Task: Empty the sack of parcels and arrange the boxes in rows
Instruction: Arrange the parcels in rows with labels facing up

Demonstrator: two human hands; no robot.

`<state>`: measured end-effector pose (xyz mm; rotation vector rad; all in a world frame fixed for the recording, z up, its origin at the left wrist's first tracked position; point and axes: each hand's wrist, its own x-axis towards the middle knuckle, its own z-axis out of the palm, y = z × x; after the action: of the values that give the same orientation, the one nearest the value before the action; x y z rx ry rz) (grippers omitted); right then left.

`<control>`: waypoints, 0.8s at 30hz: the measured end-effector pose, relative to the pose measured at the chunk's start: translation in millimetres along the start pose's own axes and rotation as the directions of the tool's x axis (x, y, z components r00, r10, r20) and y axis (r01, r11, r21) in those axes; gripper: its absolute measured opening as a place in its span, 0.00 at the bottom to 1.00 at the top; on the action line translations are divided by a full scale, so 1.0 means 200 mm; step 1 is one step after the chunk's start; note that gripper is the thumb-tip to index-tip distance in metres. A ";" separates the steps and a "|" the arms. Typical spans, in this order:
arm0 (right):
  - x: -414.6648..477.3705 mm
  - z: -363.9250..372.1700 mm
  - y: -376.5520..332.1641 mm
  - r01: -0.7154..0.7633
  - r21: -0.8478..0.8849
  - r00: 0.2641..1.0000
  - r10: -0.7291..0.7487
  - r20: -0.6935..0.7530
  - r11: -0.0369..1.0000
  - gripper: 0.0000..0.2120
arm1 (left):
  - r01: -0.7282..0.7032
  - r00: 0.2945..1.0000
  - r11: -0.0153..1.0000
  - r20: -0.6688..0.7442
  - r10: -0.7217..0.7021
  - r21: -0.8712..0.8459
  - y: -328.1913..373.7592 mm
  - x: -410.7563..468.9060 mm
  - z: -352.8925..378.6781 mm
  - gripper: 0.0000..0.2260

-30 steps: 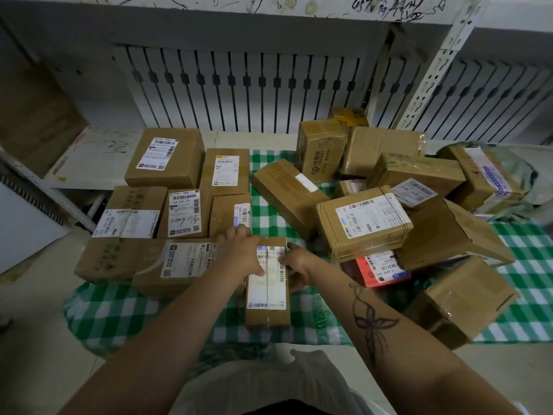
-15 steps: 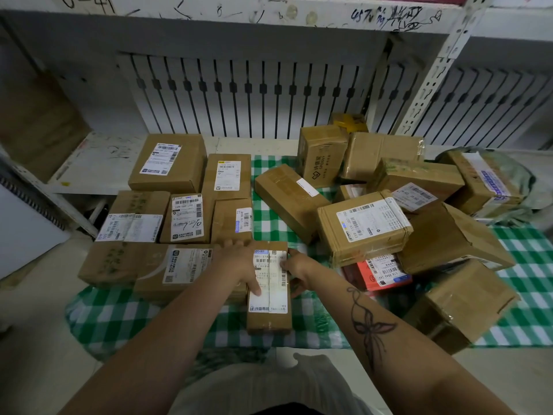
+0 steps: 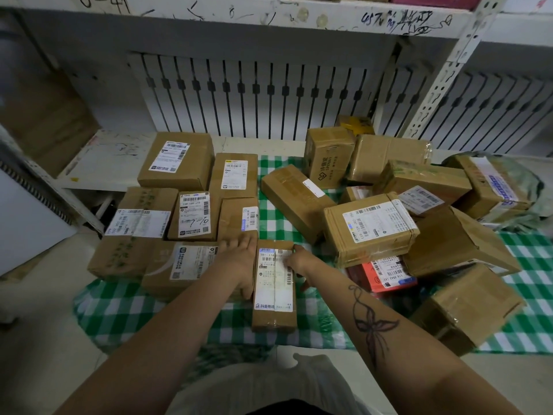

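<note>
A narrow brown box (image 3: 273, 298) with a white label lies lengthwise on the green checked cloth (image 3: 326, 327), beside the front row of boxes. My left hand (image 3: 242, 260) presses flat against its left side. My right hand (image 3: 299, 260) grips its upper right edge, fingers on the label. To the left, several labelled boxes stand in rows, among them a large box (image 3: 176, 160) at the back and a labelled one (image 3: 194, 217) in the middle row. To the right lies a loose heap of boxes (image 3: 371, 229). The grey-green sack (image 3: 535, 193) sits at the far right with a box (image 3: 490, 187) in its mouth.
A white slatted panel (image 3: 269, 94) and a perforated metal shelf post (image 3: 440, 82) stand behind the cloth. A red parcel (image 3: 386, 274) lies under the heap. A loose box (image 3: 466, 307) sits near the front right. Pale floor (image 3: 39, 324) lies to the left.
The narrow box has been slid slightly left, closer against the front-row box. Both hands have stayed on it, the left one now flat along its side.
</note>
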<state>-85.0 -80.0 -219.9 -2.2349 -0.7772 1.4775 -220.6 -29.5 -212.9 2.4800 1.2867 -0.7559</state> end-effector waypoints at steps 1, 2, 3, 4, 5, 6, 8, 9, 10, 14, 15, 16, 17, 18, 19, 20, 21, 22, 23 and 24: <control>0.00 0.01 -0.01 0.008 0.007 1.000 -0.008 -0.005 1.000 0.20 | -0.001 1.000 1.000 -0.001 0.001 -0.007 0.00 0.00 0.00 0.60; 0.00 0.01 -0.02 0.012 0.005 1.000 -0.012 -0.012 1.000 0.21 | -0.001 1.000 1.000 0.005 0.001 -0.024 0.00 0.00 0.00 0.61; 0.00 0.02 -0.03 0.019 -0.008 1.000 -0.019 -0.025 1.000 0.25 | 0.002 1.000 0.999 0.017 -0.001 -0.041 -0.01 0.00 0.00 0.61; 0.01 0.02 -0.03 0.028 -0.026 0.999 -0.029 -0.038 0.999 0.28 | 0.005 1.000 0.999 0.030 -0.003 -0.052 -0.01 -0.01 -0.01 0.61; 0.01 0.02 -0.04 0.038 -0.041 0.998 -0.040 -0.051 0.998 0.30 | 0.007 0.999 0.998 0.044 -0.005 -0.057 -0.01 -0.01 -0.01 0.61; 0.01 0.02 -0.05 0.055 -0.054 0.996 -0.059 -0.068 0.997 0.32 | 0.008 0.998 0.998 0.060 -0.004 -0.058 -0.01 -0.01 -0.02 0.61; 0.01 0.02 -0.06 0.106 -0.073 0.989 -0.112 -0.092 0.992 0.30 | -0.001 0.995 0.998 0.097 0.007 -0.059 0.00 -0.01 -0.04 0.61; 0.01 0.01 -0.07 0.143 -0.087 0.982 -0.152 -0.108 0.986 0.27 | -0.009 0.994 0.998 0.108 0.016 -0.063 0.00 -0.01 -0.05 0.60; 0.00 0.00 -0.08 0.189 -0.107 0.970 -0.203 -0.135 0.976 0.23 | -0.019 0.993 0.997 0.111 0.027 -0.075 0.02 -0.01 -0.08 0.59; -0.06 -0.09 -0.13 0.366 -0.163 0.872 -0.398 -0.284 0.916 0.22 | -0.082 0.996 0.972 0.026 0.089 -0.219 0.10 0.03 -0.19 0.55; -0.09 -0.11 -0.15 0.408 -0.184 0.837 -0.447 -0.315 0.894 0.21 | -0.097 0.995 0.958 -0.013 0.097 -0.270 0.13 0.05 -0.21 0.56; -0.11 -0.14 -0.16 0.443 -0.210 0.802 -0.490 -0.341 0.872 0.20 | -0.108 0.994 0.940 -0.052 0.097 -0.324 0.16 0.06 -0.23 0.56; -0.13 -0.17 -0.16 0.457 -0.229 0.776 -0.511 -0.369 0.860 0.18 | -0.126 0.991 0.923 -0.088 0.100 -0.365 0.20 0.08 -0.24 0.56; -0.15 -0.20 -0.16 0.463 -0.235 0.758 -0.519 -0.395 0.855 0.18 | -0.148 0.987 0.909 -0.119 0.110 -0.389 0.25 0.09 -0.26 0.57; -0.16 -0.22 -0.16 0.466 -0.233 0.743 -0.520 -0.420 0.854 0.17 | -0.172 0.982 0.900 -0.147 0.122 -0.400 0.29 0.10 -0.27 0.57; -0.17 -0.26 -0.14 0.473 -0.224 0.727 -0.521 -0.448 0.852 0.17 | -0.196 0.976 0.894 -0.169 0.138 -0.403 0.34 0.11 -0.27 0.56; -0.18 -0.28 -0.13 0.474 -0.215 0.716 -0.516 -0.471 0.854 0.16 | -0.214 0.971 0.890 -0.184 0.151 -0.402 0.38 0.12 -0.28 0.56; -0.18 -0.31 -0.11 0.477 -0.203 0.704 -0.510 -0.494 0.855 0.15 | -0.229 0.968 0.889 -0.192 0.164 -0.397 0.42 0.14 -0.28 0.56; -0.18 -0.33 -0.08 0.472 -0.192 0.697 -0.498 -0.516 0.860 0.14 | -0.245 0.964 0.888 -0.195 0.181 -0.388 0.45 0.15 -0.29 0.55; -0.18 -0.36 -0.05 0.473 -0.182 0.686 -0.490 -0.539 0.862 0.14 | -0.258 0.961 0.890 -0.193 0.197 -0.377 0.49 0.16 -0.29 0.55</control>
<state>-33.1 -92.5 -159.7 -2.0794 -1.0626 0.4989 -107.1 -38.8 -182.9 2.3213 1.0403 -0.2214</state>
